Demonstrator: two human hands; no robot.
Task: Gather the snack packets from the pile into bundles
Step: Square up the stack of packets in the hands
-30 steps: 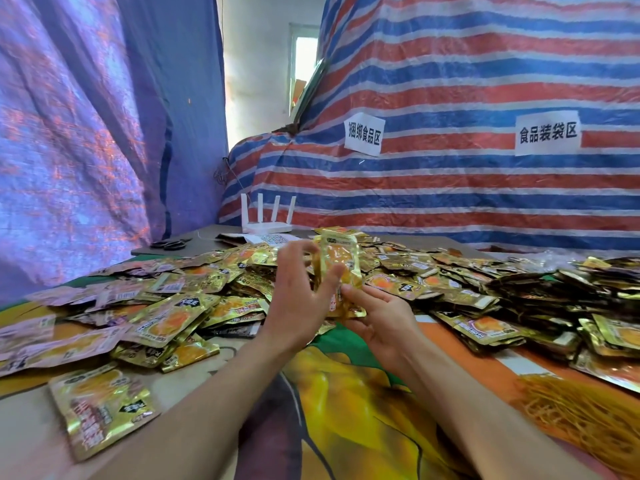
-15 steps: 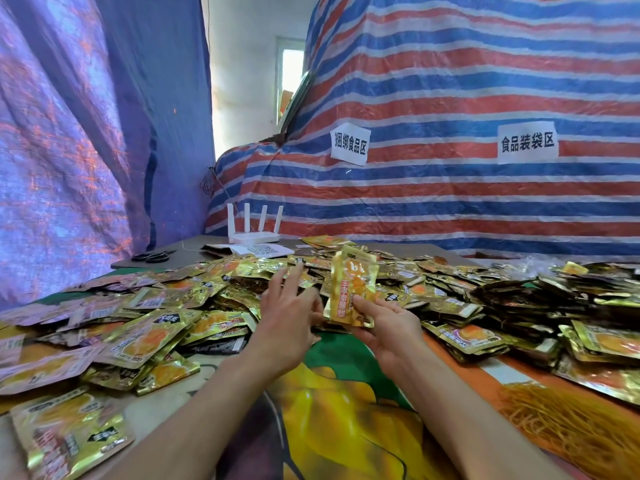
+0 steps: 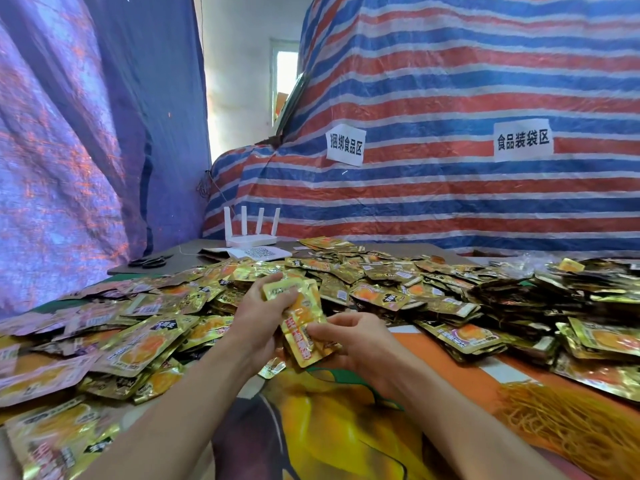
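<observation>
Holds a stack [image 3: 302,318] of gold packets between both hands, tilted, just over the near edge of the pile [image 3: 381,289]. Wraps the left hand [image 3: 258,322] round the stack's upper left side, fingers curled over its top edge. Pinches the lower end with the right hand [image 3: 358,339], thumb on the printed front, other fingers behind. Shows the pile spread loose across the bench [image 3: 188,254] from far left to far right, thickest and darkest at the right, with stray packets lying flat beside the left forearm. Shows a heap of yellow bands [image 3: 571,431] on the orange cloth [image 3: 450,372] at the near right, apart from the hands. Has, at the bench's far end, a white router [image 3: 251,239] with four upright aerials, a QR card [image 3: 263,252] just in front of it and black scissors [image 3: 149,261] to its left. Backs onto a red, white and blue striped tarp [image 3: 467,209] bearing two paper signs [image 3: 523,140], with a blue tarp [image 3: 86,133] hanging on the left
</observation>
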